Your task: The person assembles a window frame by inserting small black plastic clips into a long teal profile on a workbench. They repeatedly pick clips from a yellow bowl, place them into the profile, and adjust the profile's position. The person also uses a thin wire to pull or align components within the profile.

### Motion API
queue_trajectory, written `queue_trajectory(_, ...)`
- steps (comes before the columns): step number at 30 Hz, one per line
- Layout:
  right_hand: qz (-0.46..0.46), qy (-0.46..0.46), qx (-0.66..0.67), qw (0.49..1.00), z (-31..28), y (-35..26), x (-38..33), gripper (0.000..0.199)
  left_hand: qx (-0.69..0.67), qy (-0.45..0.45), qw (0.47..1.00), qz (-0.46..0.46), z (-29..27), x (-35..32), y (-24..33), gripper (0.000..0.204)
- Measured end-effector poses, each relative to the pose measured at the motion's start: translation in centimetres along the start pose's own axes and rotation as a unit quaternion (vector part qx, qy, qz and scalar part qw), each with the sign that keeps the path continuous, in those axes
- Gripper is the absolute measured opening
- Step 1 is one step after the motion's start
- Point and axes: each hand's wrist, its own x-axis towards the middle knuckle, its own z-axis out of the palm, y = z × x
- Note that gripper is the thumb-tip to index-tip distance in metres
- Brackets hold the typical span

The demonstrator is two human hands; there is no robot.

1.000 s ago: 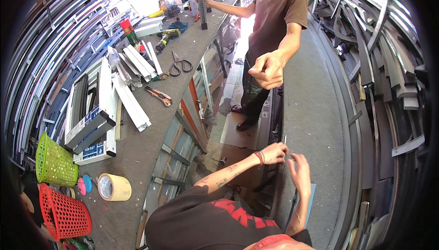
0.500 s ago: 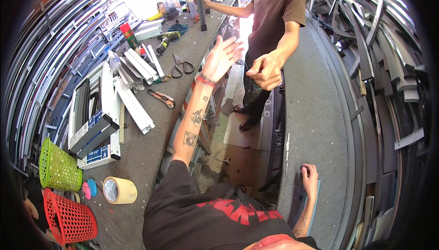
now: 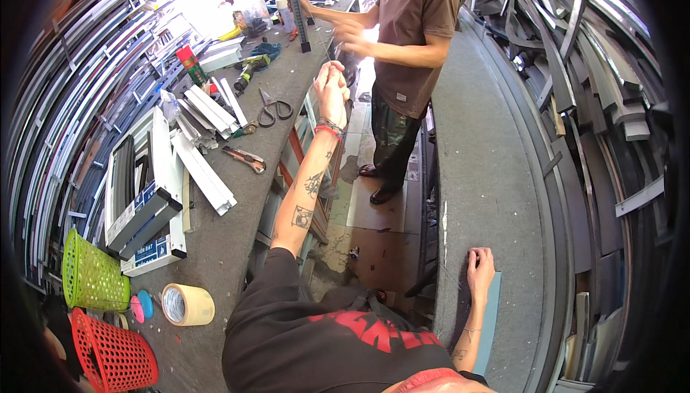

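Observation:
My left hand [image 3: 332, 95] is raised over the gap between the two benches, its arm stretched forward. The fingers are folded in and nothing shows in them; a red band circles the wrist. My right hand [image 3: 481, 271] rests on the right bench [image 3: 496, 199] near its inner edge, fingers loosely bent and no held thing visible. Beneath that forearm lies a blue-grey flat strip [image 3: 493, 314]. A co-worker in a brown shirt [image 3: 413, 26] stands ahead in the gap, one hand on an upright dark metal profile [image 3: 298, 16], the other hand blurred near it.
On the left bench lie scissors [image 3: 274, 109], an orange-black cutter [image 3: 245, 159], white profile pieces [image 3: 203, 174], a tape roll [image 3: 188, 304] and a green power tool [image 3: 248, 70]. Green [image 3: 93, 271] and red baskets [image 3: 115, 350] stand near left. Stacked profiles line both sides; another person sits far back.
My left hand has gone from spread fingers to folded ones. The co-worker's pointing arm has drawn back toward the upright profile. My right hand stays on the bench.

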Motion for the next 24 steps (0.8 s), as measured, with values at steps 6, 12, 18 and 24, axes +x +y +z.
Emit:
queue_trajectory(6, -0.006, 0.006, -0.004, 1.000, 0.4, 0.3, -0.1, 0.015, 0.301, 0.014, 0.901, 0.311, -0.3, -0.4, 2.6, 0.023)
queue_trajectory(12, -0.018, 0.008, -0.022, 1.000, 0.5, 0.5, -0.3, 0.015, 0.305, -0.067, 0.871, 0.380, -0.6, 0.2, 4.7, 0.020)
queue_trajectory(18, -0.027, 0.018, -0.030, 0.999, 0.5, 0.2, -0.3, 0.014, 0.235, -0.136, 0.915, 0.298, -1.4, 0.3, 3.8, 0.022)
queue_trajectory(24, -0.023, 0.021, -0.033, 0.999, 0.6, 0.1, -0.3, 0.013, 0.198, -0.066, 0.974, 0.089, -3.3, -0.8, 0.8, 0.024)
